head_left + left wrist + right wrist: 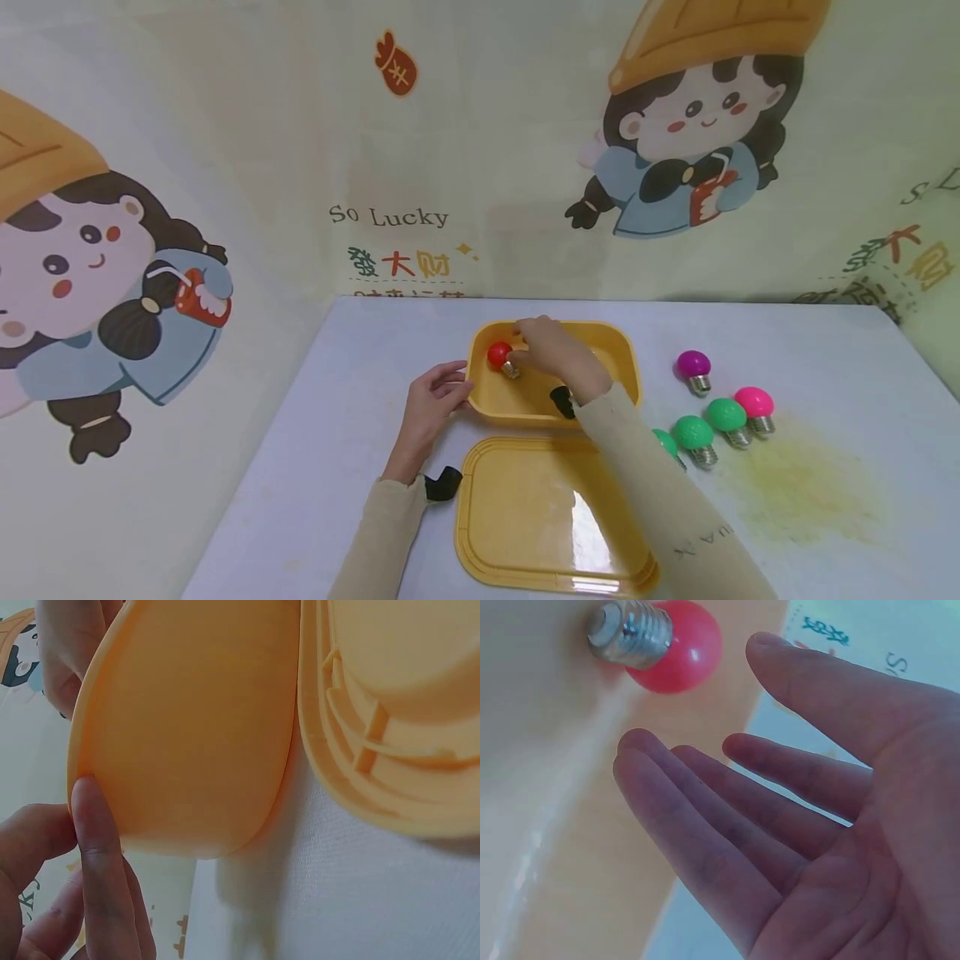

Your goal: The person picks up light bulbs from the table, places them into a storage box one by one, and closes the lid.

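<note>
A red light bulb (500,356) with a silver screw base lies in the left part of the yellow plastic box (487,404). My right hand (553,346) is over the box, its fingers spread apart and holding nothing. In the right wrist view the red bulb (686,649) is just beyond the fingertips (634,742). Beside the box's left end is my left hand (431,408), its thumb and fingers touching the outer wall near the rim. The left wrist view shows those fingertips (88,791) against the box's outside (195,735).
In front of the box lies a flat yellow lid (525,508), partly under the right sleeve (660,500). To the right lie a purple bulb (693,364), a pink bulb (753,402) and several green bulbs (693,432), one partly covered by the sleeve. A printed cloth (487,150) hangs behind the table.
</note>
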{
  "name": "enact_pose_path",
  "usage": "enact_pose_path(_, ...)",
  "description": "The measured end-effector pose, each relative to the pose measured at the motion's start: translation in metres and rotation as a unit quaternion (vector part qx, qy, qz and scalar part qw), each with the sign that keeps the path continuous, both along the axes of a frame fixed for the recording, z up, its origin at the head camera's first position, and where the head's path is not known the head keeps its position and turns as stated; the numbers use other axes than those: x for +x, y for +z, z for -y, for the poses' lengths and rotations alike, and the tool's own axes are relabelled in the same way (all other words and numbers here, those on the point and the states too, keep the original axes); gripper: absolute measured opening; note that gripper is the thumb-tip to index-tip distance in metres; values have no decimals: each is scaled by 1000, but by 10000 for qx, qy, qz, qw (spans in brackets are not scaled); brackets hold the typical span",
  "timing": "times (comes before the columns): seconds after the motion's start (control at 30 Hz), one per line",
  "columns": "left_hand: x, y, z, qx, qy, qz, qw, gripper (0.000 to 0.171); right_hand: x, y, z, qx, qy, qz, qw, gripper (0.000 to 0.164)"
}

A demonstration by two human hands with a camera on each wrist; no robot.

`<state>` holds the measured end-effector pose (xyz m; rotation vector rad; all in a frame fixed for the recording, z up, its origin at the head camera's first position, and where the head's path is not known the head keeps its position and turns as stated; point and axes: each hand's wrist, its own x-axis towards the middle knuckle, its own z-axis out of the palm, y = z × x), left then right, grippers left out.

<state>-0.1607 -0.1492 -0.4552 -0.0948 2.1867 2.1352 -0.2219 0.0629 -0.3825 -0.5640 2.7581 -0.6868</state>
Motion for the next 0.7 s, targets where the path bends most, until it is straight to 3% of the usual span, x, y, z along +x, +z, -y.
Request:
enact_pose_path(0.23,1,0,-1,40,95,10,9999,35,10,9,-14,-28,118,-461,9989,47)
enact_pose_path(0.43,2,4,-3,-24,195,133,9997,36,16,14,-24,83,62,-557,9984,48)
enact_pose_path(0.7,2,-1,-3,-99,297,59,9995,34,20,14,-37,135,-75,-605,9980,49)
